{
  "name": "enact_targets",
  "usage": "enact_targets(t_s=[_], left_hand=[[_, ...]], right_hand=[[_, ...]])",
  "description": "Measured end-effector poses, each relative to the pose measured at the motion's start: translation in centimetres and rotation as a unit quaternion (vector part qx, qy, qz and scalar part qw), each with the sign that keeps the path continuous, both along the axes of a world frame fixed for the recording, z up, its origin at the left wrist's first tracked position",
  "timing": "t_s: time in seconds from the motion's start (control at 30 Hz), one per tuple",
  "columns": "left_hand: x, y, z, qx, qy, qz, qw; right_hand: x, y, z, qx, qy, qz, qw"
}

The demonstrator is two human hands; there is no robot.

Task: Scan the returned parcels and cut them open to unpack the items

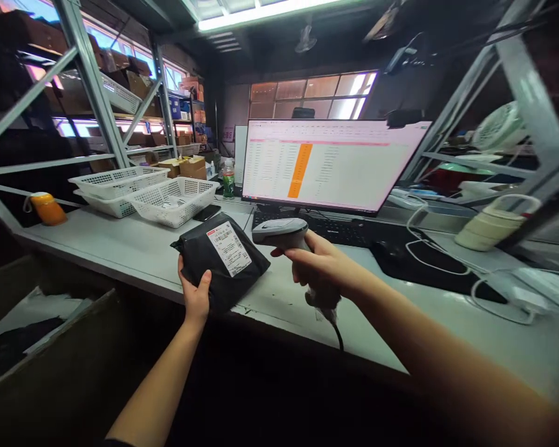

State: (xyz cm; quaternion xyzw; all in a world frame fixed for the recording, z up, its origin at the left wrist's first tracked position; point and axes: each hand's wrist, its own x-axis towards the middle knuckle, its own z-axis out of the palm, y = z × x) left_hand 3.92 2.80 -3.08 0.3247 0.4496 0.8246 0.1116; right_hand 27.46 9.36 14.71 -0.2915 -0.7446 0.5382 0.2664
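A black mailer bag (pixel 200 257) with a white shipping label (pixel 229 249) is gripped at its near left edge by my left hand (pixel 196 297). My thumb lies on its front, and the bag is tilted so the label faces up toward me. In my right hand (pixel 323 267) is a grey-white barcode scanner (pixel 281 230), fingers wrapped round its handle. Its head points left at the labelled bag, with a gap between them. A dark cable hangs from the handle over the desk (pixel 279 307).
Behind stand a lit monitor (pixel 335 164) and a black keyboard (pixel 323 228). White plastic baskets (pixel 172 202) and a green-labelled bottle (pixel 228 180) are at the back left. A mouse (pixel 386 249), white cables and a cream container (pixel 489 225) sit right. An open bin (pixel 51 341) stands lower left.
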Motion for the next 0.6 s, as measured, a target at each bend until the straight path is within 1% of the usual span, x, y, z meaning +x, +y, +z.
enact_targets(t_s=[0.07, 0.13, 0.2, 0.27, 0.33, 0.4, 0.5, 0.57, 0.6], left_hand=[[0.0, 0.0, 0.1, 0.002, -0.008, 0.003, 1.0], [0.0, 0.0, 0.3, 0.003, -0.025, 0.007, 1.0], [-0.2, 0.1, 0.7, 0.007, -0.051, 0.005, 0.999], [-0.6, 0.1, 1.1, 0.011, -0.092, -0.005, 0.996], [-1.1, 0.1, 1.5, 0.01, -0.144, -0.02, 0.989], [-1.7, 0.1, 1.8, 0.0, -0.181, -0.031, 0.983], [-2.1, 0.2, 2.3, -0.023, -0.195, -0.039, 0.98], [-2.3, 0.1, 2.5, -0.049, -0.193, -0.034, 0.979], [-2.3, 0.1, 2.5, -0.063, -0.19, -0.029, 0.979]], right_hand=[[0.6, 0.8, -0.6, -0.008, -0.014, -0.007, 1.0], [1.1, 2.2, -1.9, -0.003, -0.047, -0.026, 0.999], [1.3, 4.0, -3.6, -0.002, -0.093, -0.059, 0.994], [1.5, 5.7, -5.6, -0.024, -0.14, -0.087, 0.986], [1.9, 7.0, -7.3, -0.053, -0.169, -0.1, 0.979], [2.3, 8.0, -8.7, -0.072, -0.175, -0.1, 0.977], [3.5, 9.6, -9.9, -0.057, -0.182, -0.087, 0.978], [4.7, 11.6, -10.1, -0.029, -0.195, -0.094, 0.976], [5.4, 12.9, -10.1, -0.012, -0.2, -0.113, 0.973]])
